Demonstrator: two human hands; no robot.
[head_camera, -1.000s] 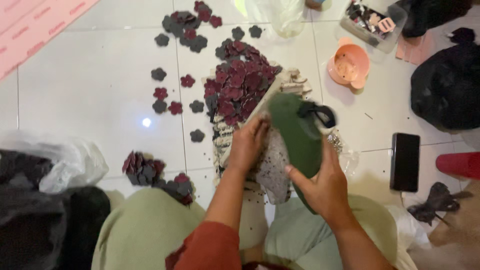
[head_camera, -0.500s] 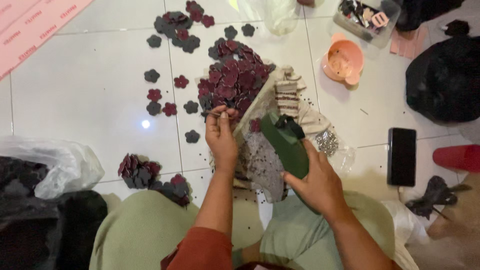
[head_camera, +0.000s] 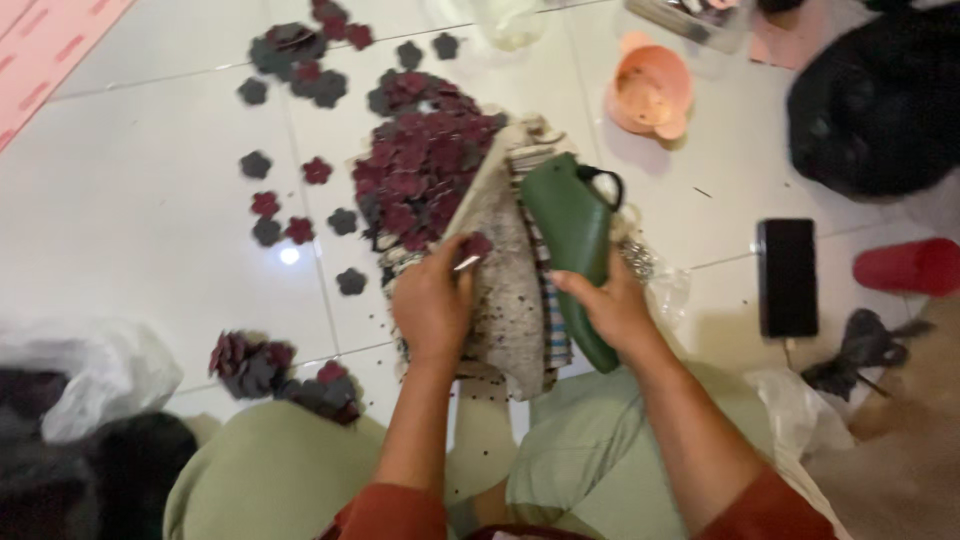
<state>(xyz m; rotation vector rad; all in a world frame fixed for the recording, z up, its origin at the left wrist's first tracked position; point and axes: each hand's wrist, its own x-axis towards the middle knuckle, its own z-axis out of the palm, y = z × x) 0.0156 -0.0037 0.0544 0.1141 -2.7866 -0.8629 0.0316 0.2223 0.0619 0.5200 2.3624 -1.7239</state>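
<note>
At the far left of the frame I see a white plastic bag (head_camera: 85, 375) lying on the white tiled floor (head_camera: 150, 220), with dark bundled stuff below it at the lower left edge. Just right of that, at lower centre-left, sits a small heap of flower cut-outs (head_camera: 270, 372), dark red and grey, beside my knee. Further up, loose flower shapes (head_camera: 300, 215) lie scattered singly across the tiles, and a large pile of dark red flowers (head_camera: 420, 165) fills the upper centre. My left hand (head_camera: 432, 305) is at the centre of the frame, fingers pinched closed on a single dark red flower piece (head_camera: 474, 246) held just above a speckled grey slab (head_camera: 510, 295) that leans from the pile down toward my lap. A striped cloth (head_camera: 553, 320) shows along the slab's right edge. Right of that, my right hand (head_camera: 610, 305) is closed around the lower part of a green tool (head_camera: 572, 240), long and tapering, with a black loop at its upper end; it lies tilted, touching the cloth. In the upper right of centre stands an orange plastic bowl (head_camera: 650, 95). Further right, a black phone (head_camera: 787, 277) lies flat on the tiles, with a large black bag (head_camera: 870, 110) above it and a red object (head_camera: 910, 267) at the right edge, cut off by the frame.
</note>
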